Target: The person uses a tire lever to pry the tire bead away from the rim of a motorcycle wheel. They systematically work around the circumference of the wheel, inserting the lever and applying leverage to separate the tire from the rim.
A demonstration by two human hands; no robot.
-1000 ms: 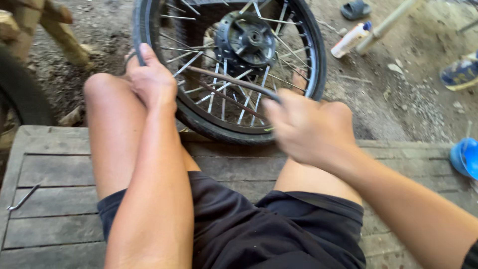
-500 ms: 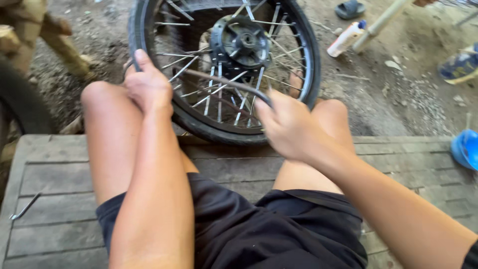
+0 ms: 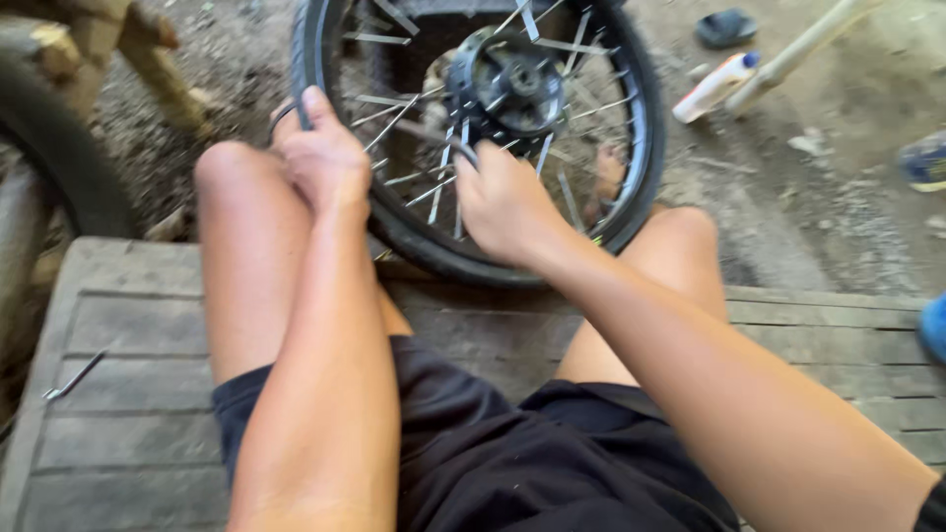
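Note:
A spoked motorcycle wheel with a black tyre point(image 3: 645, 148) and a dark hub point(image 3: 512, 84) stands upright between my bare knees. My left hand point(image 3: 320, 158) grips the tyre's left edge, fingers curled over it. My right hand point(image 3: 503, 202) reaches in among the spokes just below the hub. It is closed on a thin dark metal rod point(image 3: 429, 133) that points left across the spokes. I sit on a grey wooden platform point(image 3: 128, 325) in black shorts.
Another black tyre point(image 3: 59, 158) stands at the far left beside wooden legs point(image 3: 148, 59). A small metal tool point(image 3: 74, 376) lies on the platform's left planks. On the dirt lie a white bottle point(image 3: 714, 84), a pole point(image 3: 798, 44), a dark sandal point(image 3: 724, 25) and a shoe point(image 3: 926, 163).
My right hand has moved left and up with the rod, from near the tyre's lower rim to just below the hub. My left hand stays on the tyre.

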